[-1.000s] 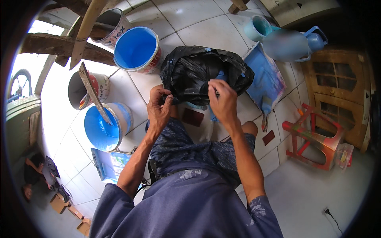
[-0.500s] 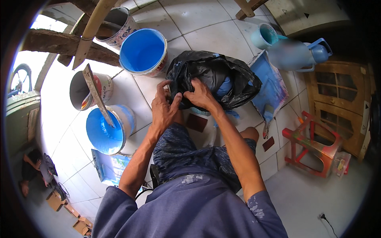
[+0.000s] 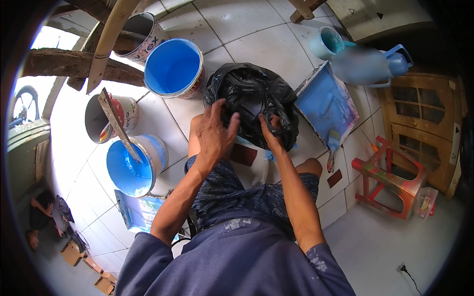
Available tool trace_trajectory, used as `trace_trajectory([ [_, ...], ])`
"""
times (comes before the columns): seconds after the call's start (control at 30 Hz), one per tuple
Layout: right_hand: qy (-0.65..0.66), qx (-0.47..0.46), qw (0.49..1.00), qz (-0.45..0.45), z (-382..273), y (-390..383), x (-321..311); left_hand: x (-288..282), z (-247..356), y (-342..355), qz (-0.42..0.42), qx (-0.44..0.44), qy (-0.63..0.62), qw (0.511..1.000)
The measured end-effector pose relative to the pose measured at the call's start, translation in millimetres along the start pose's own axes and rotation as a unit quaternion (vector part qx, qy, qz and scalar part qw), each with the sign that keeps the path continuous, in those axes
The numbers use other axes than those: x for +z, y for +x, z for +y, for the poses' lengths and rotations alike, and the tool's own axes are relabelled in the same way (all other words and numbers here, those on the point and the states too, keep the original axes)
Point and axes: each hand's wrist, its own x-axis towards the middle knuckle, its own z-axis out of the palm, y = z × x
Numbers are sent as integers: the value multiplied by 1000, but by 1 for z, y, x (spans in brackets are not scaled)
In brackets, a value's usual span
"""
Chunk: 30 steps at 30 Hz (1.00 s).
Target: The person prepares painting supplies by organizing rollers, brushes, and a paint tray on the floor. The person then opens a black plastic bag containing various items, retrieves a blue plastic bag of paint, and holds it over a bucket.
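Observation:
A black plastic bag (image 3: pixel 242 81) sits on the tiled floor in front of my knees, its mouth gathered toward me. My right hand (image 3: pixel 272 132) grips the bag's near right edge, with the fingertips partly hidden in its folds. At the near left side of the bag, my left hand (image 3: pixel 215 132) has its fingers spread and holds nothing. Whether its fingertips touch the plastic, I cannot tell. What lies inside the bag is hidden.
Left of the bag stand a blue-lined bucket (image 3: pixel 174 64) and a paint bucket (image 3: pixel 116 163) with a wooden stick (image 3: pixel 116 121) across it. On the right lie a blue-stained paint tray (image 3: pixel 316 96) and a brush (image 3: pixel 334 140), beyond them a red stool (image 3: pixel 377 190). A person (image 3: pixel 44 209) sits far left.
The bag's right side has drawn in, and it looks more compact. My left hand has come off the plastic with its fingers spreading. My right hand has moved slightly right and down.

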Motion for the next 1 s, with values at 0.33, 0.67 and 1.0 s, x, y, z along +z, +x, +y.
trace_trajectory([
  [0.33, -161, -273, 944, 91, 48, 9, 6, 57, -4, 45, -51, 169, 225, 958],
  [0.67, 528, 107, 830, -146, 46, 43, -35, 38, -33, 67, -36, 1, 184, 982],
  [1.0, 14, -241, 968, -63, -76, 21, 9, 7, -63, 43, -16, 31, 48, 998],
])
